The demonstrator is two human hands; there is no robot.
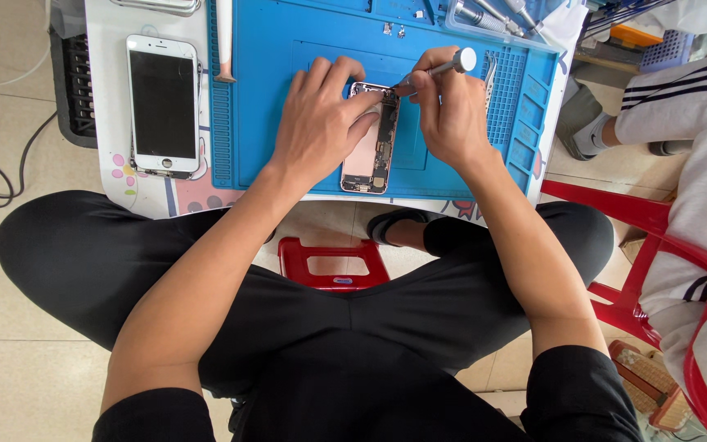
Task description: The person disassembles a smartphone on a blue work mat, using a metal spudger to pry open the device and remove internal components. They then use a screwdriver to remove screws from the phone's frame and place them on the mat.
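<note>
Blue mat [288,49]: opened phone [367,155] lengthwise, away from person.

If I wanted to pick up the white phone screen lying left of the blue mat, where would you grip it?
Grip the white phone screen by its two long edges, coming from above. It lies flat, face up, with bare table along its left edge, so pinching across its narrow width probably avoids pressing the glass.

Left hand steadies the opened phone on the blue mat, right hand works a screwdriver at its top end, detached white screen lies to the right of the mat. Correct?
Not quite. The detached white screen lies left of the blue mat, per the head view. The rest holds: left hand steadies the opened phone, right hand works the screwdriver.
</note>
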